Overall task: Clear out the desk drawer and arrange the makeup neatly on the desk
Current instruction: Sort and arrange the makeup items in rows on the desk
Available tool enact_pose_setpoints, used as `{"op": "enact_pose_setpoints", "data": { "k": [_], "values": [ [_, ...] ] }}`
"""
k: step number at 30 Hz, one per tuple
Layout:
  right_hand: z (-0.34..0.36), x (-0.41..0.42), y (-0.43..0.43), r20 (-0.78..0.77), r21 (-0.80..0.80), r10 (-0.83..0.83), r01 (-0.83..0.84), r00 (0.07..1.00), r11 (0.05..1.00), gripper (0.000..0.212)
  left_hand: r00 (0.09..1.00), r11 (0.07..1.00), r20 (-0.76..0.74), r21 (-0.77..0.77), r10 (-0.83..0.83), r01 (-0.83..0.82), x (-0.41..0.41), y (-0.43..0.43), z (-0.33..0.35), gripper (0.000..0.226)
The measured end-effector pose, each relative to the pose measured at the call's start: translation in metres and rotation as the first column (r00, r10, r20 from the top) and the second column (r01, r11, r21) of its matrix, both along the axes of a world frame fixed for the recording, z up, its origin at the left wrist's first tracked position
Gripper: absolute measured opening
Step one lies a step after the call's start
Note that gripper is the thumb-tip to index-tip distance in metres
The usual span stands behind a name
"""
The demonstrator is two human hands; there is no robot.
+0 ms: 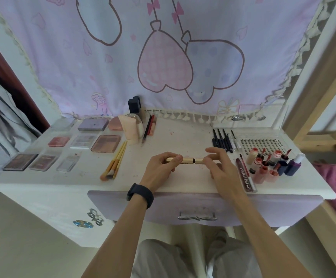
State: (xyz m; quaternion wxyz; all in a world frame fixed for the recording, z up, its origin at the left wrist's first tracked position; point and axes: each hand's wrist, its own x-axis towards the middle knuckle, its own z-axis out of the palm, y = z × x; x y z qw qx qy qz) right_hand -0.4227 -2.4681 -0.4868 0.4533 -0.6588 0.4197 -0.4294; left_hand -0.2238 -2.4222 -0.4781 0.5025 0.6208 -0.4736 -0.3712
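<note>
Flanking the gold tube (189, 159), brushes (115, 163) lie left, lip bottles (275, 157) right.

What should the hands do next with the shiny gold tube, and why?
Probably lay the gold tube down on the right, beside the dark lip gloss tube. The left hand and the right hand pinch its ends above the bare middle of the desk, and like things lie grouped: palettes left, black pens and slim tubes right.
</note>
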Motion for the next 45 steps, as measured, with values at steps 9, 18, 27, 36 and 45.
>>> {"op": "enact_pose_setpoints", "data": {
  "k": [9, 18, 27, 36, 45],
  "values": [
    [-0.006, 0.000, 0.000, 0.029, -0.020, -0.013, 0.013, 0.999, 1.000, 0.016, 1.000, 1.000, 0.001, -0.007, 0.006, -0.006, 0.000, 0.000, -0.002, 0.020],
    [-0.008, 0.006, -0.001, -0.117, -0.054, -0.038, 0.032, 0.992, 0.998, 0.022, 0.998, 0.999, -0.051, -0.004, 0.037, -0.038, -0.001, 0.001, 0.001, 0.028],
    [-0.013, 0.004, 0.002, 0.037, -0.109, -0.062, 0.065, 0.997, 0.992, 0.018, 0.996, 0.998, -0.080, 0.050, 0.034, -0.030, 0.000, 0.001, 0.003, 0.037],
    [-0.013, 0.005, 0.003, 0.060, -0.192, -0.108, 0.117, 0.992, 0.974, 0.016, 0.988, 0.998, -0.152, 0.065, -0.003, 0.013, 0.003, 0.003, 0.007, 0.034],
    [-0.013, 0.010, 0.008, 0.061, -0.414, -0.210, 0.216, 0.976, 0.885, 0.015, 0.983, 0.999, -0.179, 0.034, 0.038, -0.032, 0.001, 0.004, 0.009, 0.041]
  ]
}}
